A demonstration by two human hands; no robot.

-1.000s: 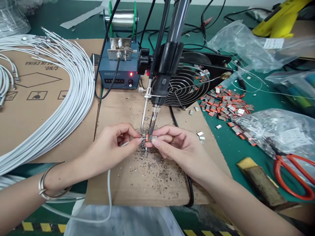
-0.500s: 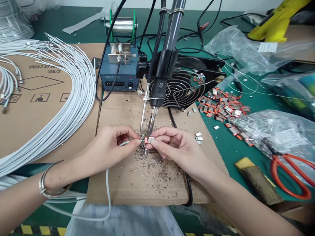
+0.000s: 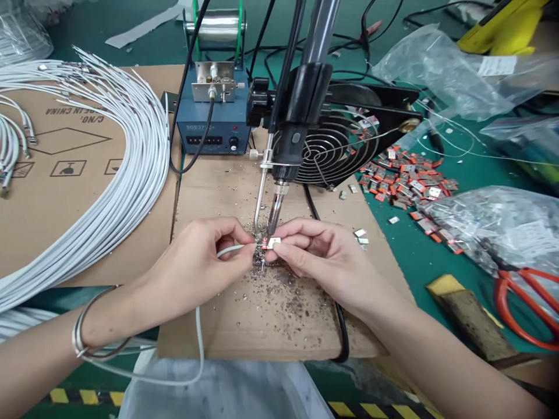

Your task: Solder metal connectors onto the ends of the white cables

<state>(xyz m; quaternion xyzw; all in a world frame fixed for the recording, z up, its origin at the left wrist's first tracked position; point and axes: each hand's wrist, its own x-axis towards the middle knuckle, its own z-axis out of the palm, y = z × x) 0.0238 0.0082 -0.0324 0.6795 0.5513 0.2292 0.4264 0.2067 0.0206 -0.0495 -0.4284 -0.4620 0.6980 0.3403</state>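
Observation:
My left hand is closed in a pinch on the end of a white cable, which loops down below the fingers. Between finger and thumb, my right hand grips a small USB connector with a metal shell and an orange part. The cable's wire ends meet the orange end of the connector. Right at that spot is the tip of a mounted soldering iron, with a thin metal solder feed tube beside it. Whether the tip touches the joint I cannot tell.
A blue solder feeder carries a solder spool. Right of the iron stands a fan. A pile of USB connectors, red-handled scissors and plastic bags lie right. A white cable bundle lies left on cardboard.
The view has shifted slightly. Both hands keep their pinch on the cable and the connector under the iron, with the connector's metal face now turned brighter toward me.

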